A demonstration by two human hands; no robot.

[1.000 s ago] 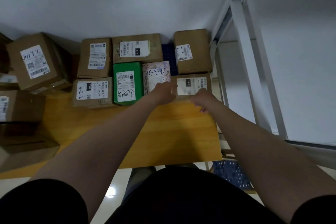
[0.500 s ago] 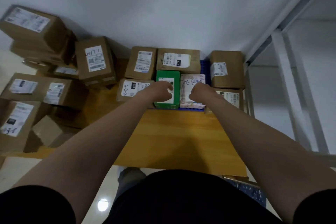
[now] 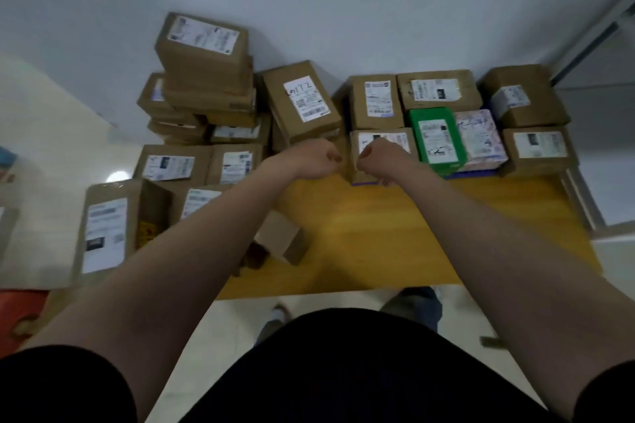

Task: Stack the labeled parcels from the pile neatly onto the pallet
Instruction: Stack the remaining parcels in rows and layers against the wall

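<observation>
Cardboard parcels (image 3: 302, 103) w/ white labels, boxy, piled frame left; green box (image 3: 436, 139) center-right on yellow pallet (image 3: 395, 233). Left hand (image 3: 309, 158) & right hand (image 3: 381, 161) curled into loose fists, holding nothing.

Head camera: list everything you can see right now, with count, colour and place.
Placed parcels: seven, two rows at the board's far edge; five brown, one green parcel, one pale patterned parcel.
Pile parcels: about ten visible, brown, white labels, stacked left of the board.
Small box: one, brown, unlabeled side showing, board's left edge.
Board: one, yellow wood, under the placed parcels.
Metal frame: grey, far right.
Hands: left hand and right hand, loosely closed, empty, at the front-left placed parcel.
</observation>
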